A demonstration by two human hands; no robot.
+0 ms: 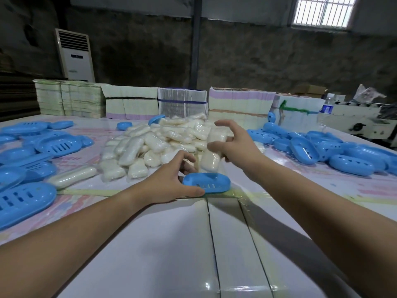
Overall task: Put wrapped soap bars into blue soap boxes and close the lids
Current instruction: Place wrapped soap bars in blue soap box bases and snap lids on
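Observation:
My left hand (171, 179) grips an open blue soap box tray (211, 184) on the table's middle, thumb on its near rim and fingers over the far rim. The tray looks empty. Behind it lies a big pile of wrapped white soap bars (154, 145). My right hand (235, 145) hovers over the pile's right side with thumb and fingers spread apart and nothing pinched between them. One wrapped bar (211, 161) stands on end just under that thumb; whether it touches the hand I cannot tell.
Several blue tray halves (58, 145) lie at the left and several blue lids (348, 163) at the right. A lone wrapped bar (73, 176) lies left of the pile. Stacks of flat cartons (182, 102) line the table's far edge, with a water bottle (327, 103) behind.

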